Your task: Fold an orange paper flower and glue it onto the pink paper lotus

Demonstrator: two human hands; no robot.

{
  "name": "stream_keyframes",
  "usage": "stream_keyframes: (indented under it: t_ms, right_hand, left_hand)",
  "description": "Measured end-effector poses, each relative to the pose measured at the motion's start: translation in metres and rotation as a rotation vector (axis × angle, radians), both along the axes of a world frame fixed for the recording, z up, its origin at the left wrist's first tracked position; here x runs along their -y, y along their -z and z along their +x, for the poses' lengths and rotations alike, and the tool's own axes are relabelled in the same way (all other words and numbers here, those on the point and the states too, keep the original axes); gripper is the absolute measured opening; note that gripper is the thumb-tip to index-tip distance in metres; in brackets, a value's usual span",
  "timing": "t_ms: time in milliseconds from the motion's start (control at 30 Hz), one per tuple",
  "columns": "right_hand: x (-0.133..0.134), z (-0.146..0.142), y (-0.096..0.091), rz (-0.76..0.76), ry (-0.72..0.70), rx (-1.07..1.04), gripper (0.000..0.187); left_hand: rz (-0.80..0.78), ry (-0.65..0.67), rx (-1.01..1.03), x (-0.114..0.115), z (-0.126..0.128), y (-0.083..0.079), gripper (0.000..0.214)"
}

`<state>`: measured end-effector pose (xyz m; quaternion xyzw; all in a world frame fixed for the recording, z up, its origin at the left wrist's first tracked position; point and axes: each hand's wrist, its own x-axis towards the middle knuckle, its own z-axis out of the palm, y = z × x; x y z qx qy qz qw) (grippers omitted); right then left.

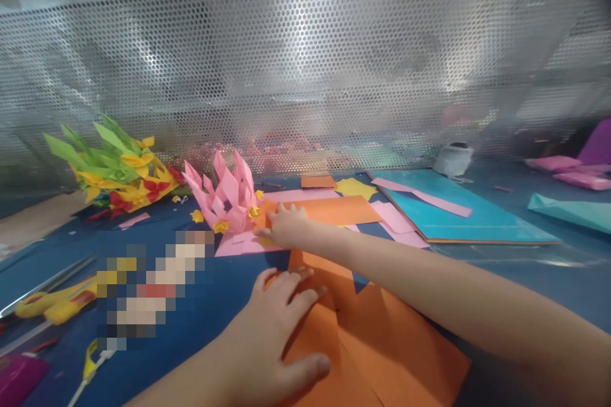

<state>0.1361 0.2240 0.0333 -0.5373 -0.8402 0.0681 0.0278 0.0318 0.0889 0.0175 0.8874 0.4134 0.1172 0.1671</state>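
My left hand (281, 324) rests palm down on folded orange paper (396, 331) at the front of the table, fingers spread and thumb stretched out to the right. My right arm reaches forward across the same paper. At its end, my right hand (289, 227) lies on the left part of an orange paper strip (338, 210), its fingers apart and slightly bent. Pink paper sheets (238, 243) lie under and around that strip. Just left of my right hand stands a pink folded-paper crown (222, 194) with small yellow flowers.
Yellow-handled scissors (62, 305) lie at the left, near a pixelated object (162, 286). Behind them sits a green, yellow and red paper piece (124, 172). A blue board (463, 210) lies at the right. A perforated metal screen (305, 63) borders the table's back.
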Motion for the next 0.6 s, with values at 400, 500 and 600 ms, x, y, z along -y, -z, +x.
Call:
stream_keyframes:
  t_ms: [400, 500, 600]
  right_hand:
    - [-0.003, -0.017, 0.001, -0.045, 0.064, -0.072, 0.034]
    - [-0.007, -0.016, 0.003, -0.077, -0.041, -0.185, 0.034]
    - [-0.014, -0.015, 0.006, -0.108, -0.126, -0.335, 0.034]
  left_hand:
    - [0.015, 0.023, -0.020, -0.002, -0.003, 0.002, 0.061]
    - [-0.014, 0.073, -0.032, -0.004, -0.005, 0.001, 0.062]
    - [-0.032, 0.087, -0.066, -0.006, -0.006, -0.002, 0.063]
